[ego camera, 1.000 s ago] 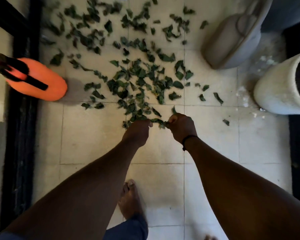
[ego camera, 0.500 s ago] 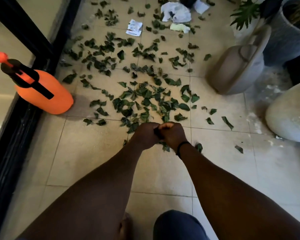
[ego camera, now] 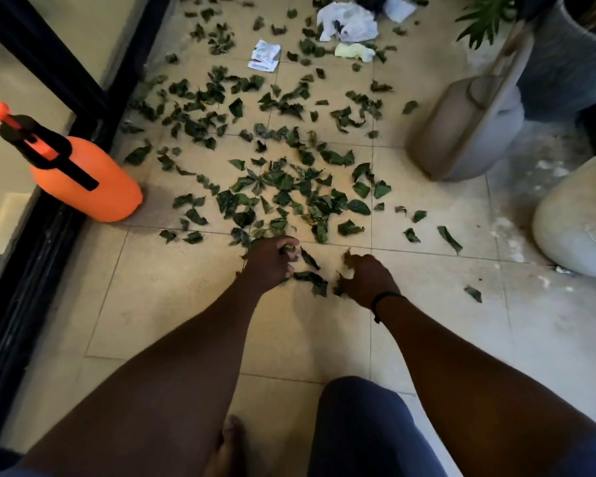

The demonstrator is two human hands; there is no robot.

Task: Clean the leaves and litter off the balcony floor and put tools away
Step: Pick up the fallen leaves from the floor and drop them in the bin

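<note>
Nearby, bare tile floor [ego camera: 172, 304] behind leaves [ego camera: 283, 194].

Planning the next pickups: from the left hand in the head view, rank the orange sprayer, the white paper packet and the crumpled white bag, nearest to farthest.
From the left hand:
1. Orange sprayer, to its left by the door frame.
2. White paper packet, straight ahead among the leaves.
3. Crumpled white bag, farther ahead and to the right.
</note>
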